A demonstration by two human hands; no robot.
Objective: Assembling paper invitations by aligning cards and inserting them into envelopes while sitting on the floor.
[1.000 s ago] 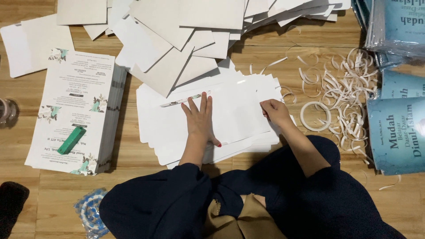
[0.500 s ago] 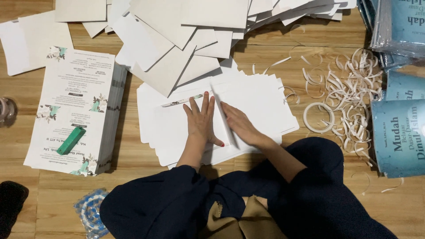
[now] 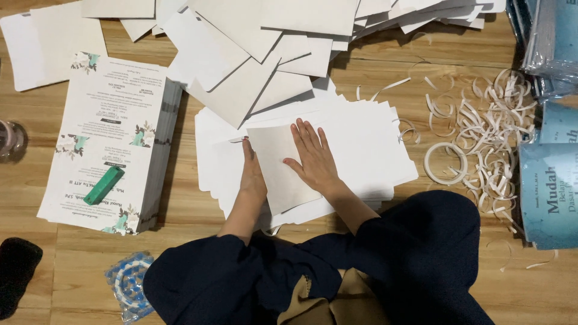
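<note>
A stack of white sheets (image 3: 373,150) lies on the wooden floor in front of me. The top sheet has a flap (image 3: 283,186) folded over to the left, showing its grey-beige underside. My right hand (image 3: 313,159) lies flat on that flap with fingers spread, pressing it down. My left hand (image 3: 251,174) sits edge-on along the flap's left fold, its fingers tucked under the paper. My dark blue sleeves and lap fill the bottom of the view.
A heap of folded white envelopes (image 3: 253,36) covers the top. A stack of printed floral cards (image 3: 114,132) with a green stick (image 3: 103,185) on it lies left. Curled paper strips (image 3: 487,138), a tape ring (image 3: 445,164) and blue packets (image 3: 551,192) lie right.
My right hand has brought the sheet's right part over to the left and now presses it flat. My left hand went from lying flat on the sheet to holding the fold's edge.
</note>
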